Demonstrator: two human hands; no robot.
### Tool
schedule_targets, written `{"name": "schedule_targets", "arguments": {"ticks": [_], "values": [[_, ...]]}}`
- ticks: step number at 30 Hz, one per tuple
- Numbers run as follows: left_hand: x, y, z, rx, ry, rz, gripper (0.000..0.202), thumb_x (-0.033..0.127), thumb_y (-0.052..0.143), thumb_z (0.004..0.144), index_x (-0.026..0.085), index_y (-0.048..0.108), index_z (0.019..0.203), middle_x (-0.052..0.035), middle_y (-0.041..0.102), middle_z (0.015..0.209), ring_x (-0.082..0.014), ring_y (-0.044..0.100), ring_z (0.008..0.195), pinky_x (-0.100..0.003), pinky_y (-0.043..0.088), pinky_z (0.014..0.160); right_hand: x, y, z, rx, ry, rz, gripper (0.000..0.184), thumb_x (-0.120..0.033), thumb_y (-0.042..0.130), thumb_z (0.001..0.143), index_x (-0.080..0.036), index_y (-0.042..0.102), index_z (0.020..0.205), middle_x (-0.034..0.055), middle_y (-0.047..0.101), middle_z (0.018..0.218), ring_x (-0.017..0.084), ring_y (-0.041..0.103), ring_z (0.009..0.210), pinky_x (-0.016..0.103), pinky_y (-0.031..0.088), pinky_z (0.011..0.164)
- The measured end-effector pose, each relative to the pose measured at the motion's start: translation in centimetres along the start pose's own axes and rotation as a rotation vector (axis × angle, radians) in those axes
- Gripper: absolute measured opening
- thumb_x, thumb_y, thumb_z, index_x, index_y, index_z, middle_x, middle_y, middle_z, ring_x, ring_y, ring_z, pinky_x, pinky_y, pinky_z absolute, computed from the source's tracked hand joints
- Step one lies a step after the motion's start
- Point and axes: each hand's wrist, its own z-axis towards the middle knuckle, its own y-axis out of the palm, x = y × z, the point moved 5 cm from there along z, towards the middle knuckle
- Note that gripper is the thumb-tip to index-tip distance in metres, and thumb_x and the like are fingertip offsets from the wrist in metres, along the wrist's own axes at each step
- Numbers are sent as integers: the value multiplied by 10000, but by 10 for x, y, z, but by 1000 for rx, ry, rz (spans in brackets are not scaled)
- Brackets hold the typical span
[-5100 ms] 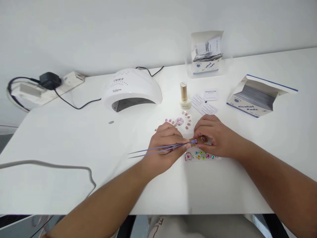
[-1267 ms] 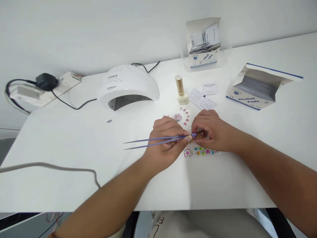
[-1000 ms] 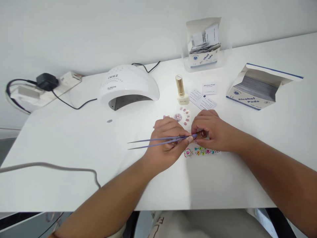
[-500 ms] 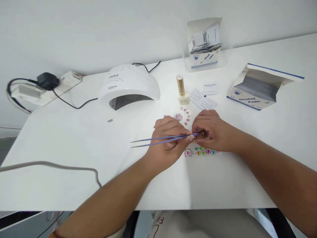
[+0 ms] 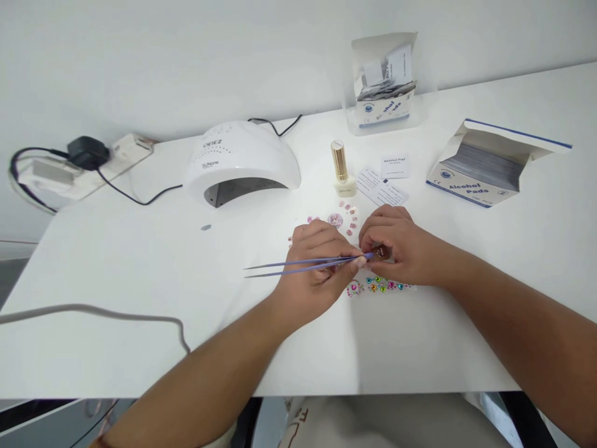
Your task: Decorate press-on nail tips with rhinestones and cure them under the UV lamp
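Observation:
My left hand point(image 5: 317, 258) is closed, with thumb and index finger gripping purple tweezers point(image 5: 298, 269) close to their joined end. The two thin tips point left over the table and stand apart. My right hand point(image 5: 396, 246) is curled up against the left fingertips, its own fingers closed around the spot by the tweezers' joined end. Something small and shiny shows inside its curl, too small to name. Below the hands lies a sheet of colourful gem stickers point(image 5: 385, 285), partly covered. A sheet of pink nail stickers point(image 5: 336, 220) lies just beyond them.
A white nail lamp point(image 5: 242, 162) stands back left, wired near a power strip point(image 5: 125, 152). Behind the hands are a gold-capped polish bottle point(image 5: 344, 171), an alcohol pad packet point(image 5: 395, 167) and open alcohol pad boxes point(image 5: 471, 186). A grey cable point(image 5: 93, 311) crosses the left side.
Hardly anything differs. The view has shifted very slightly, and both hands keep nearly the same pose with the tweezers.

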Motion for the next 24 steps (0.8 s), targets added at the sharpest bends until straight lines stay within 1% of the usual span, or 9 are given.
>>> {"name": "schedule_targets", "arguments": {"ticks": [4, 8, 14, 24], "values": [[0, 0, 2, 15, 3, -5, 98, 216, 666, 818, 211, 653, 722, 18, 634, 627, -155, 555, 684, -382, 412, 770, -2, -1, 0, -11, 6, 0, 69, -192, 611, 740, -199, 543, 732, 13, 639, 792, 215, 491, 954, 400, 301, 884], [-1, 0, 1, 15, -12, -2, 87, 234, 669, 816, 214, 658, 732, 13, 648, 651, -162, 572, 711, -383, 417, 777, -2, -1, 0, -5, -3, 7, 66, -198, 608, 746, -200, 542, 738, 18, 645, 803, 219, 490, 953, 406, 301, 890], [-1, 2, -1, -20, -8, 0, 78, 218, 666, 814, 214, 657, 737, 14, 651, 654, -162, 568, 718, -390, 413, 792, 0, 0, 0, -9, -10, 4, 55, -188, 599, 742, -201, 547, 745, 17, 651, 827, 220, 490, 965, 409, 296, 894], [-1, 0, 2, 26, 5, 1, 90, 210, 673, 808, 209, 658, 719, 17, 639, 637, -156, 560, 696, -383, 414, 775, 0, 0, 0, -8, -4, 4, 59, -198, 602, 751, -202, 544, 743, 13, 639, 794, 225, 487, 970, 413, 293, 900]]}}
